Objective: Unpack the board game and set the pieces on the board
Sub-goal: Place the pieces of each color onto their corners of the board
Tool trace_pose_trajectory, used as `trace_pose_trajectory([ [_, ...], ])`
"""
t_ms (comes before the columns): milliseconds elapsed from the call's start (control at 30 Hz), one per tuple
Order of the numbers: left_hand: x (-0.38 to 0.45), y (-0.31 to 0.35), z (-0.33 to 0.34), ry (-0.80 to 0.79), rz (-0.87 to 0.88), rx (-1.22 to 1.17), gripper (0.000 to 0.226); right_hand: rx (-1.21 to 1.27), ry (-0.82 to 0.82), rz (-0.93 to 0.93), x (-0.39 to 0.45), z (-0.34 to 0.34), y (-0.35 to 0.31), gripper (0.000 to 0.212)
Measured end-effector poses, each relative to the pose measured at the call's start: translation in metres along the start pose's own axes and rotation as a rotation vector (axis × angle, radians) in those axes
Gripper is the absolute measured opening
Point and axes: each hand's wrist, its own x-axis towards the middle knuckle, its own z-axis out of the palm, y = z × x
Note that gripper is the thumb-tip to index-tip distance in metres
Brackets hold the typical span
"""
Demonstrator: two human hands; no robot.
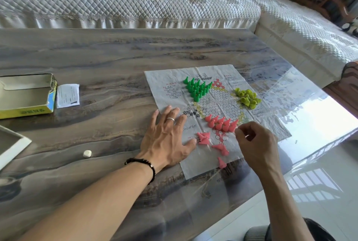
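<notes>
the paper board (217, 105) lay flat on the table (96, 62), held down by the left hand (168, 138), fingers spread. right hand (253, 143) was curled beside the upright pink pieces (222, 123); can't tell if it pinched one. a nudge could've toppled that row. loose pink pieces (220, 148) lay sideways, pointing every direction.

Support surface: a glossy table (108, 62) with a grey-brown wood-grain pattern. Paper game board (217, 103) lies flat at centre-right. Open yellow box (25, 95) at 9 o'clock of the board; a white paper slip (68, 95) just beside the box. White die (87, 153) at 8 o'clock. Left hand (166, 140) rests flat across the board's near-left edge.
</notes>
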Motion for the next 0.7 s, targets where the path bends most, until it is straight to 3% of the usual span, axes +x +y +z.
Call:
trace_pose_trajectory([
  [167, 0.000, -0.001, 0.000, -0.001, 0.004, -0.005, 0.079, 0.013, -0.202, -0.048, -0.019, -0.001, 0.003, 0.010],
  [500, 0.001, 0.000, 0.001, 0.018, 0.002, -0.001, 0.080, -0.025, -0.395, -0.073, -0.024, -0.005, 0.008, 0.008],
  [600, 0.000, 0.000, 0.001, 0.022, 0.001, -0.004, 0.079, -0.037, -0.385, -0.092, -0.025, -0.006, 0.009, 0.003],
  [700, -0.001, 0.000, 0.001, 0.022, 0.004, -0.009, 0.079, 0.034, -0.245, -0.050, -0.020, -0.006, 0.009, 0.007],
])
